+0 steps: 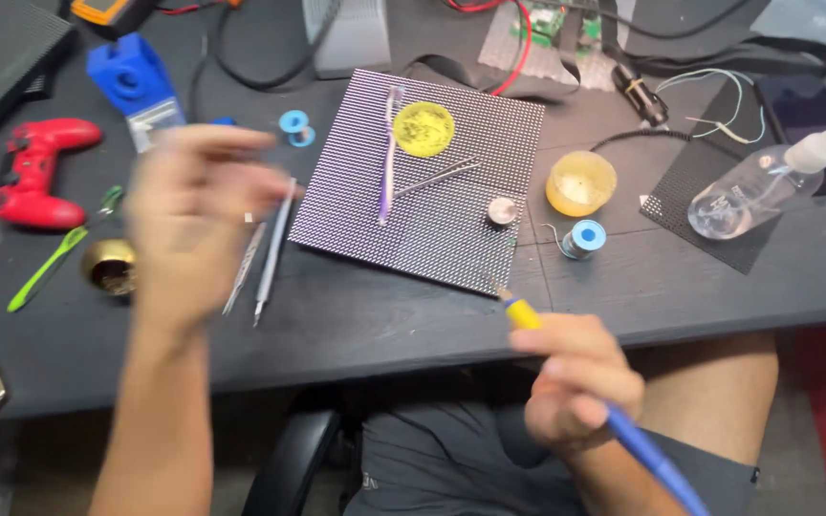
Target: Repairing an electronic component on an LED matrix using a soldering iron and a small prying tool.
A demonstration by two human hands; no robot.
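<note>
A soldering iron (614,420) sits in the right hand (580,382) — blue handle, yellow collar near the front, thin metal tip. It slants up and to the left, the tip just at the near corner of the panel (427,177), the handle trailing back over the lap. The panel is a square board covered in a fine grid of tiny dots, lying flat on the dark desk and turned a little askew. Under the blurred left hand (193,215) lie two slim metal tools (260,253) — tweezers, by the look — side by side on the desk, just left of the panel's edge.
</note>
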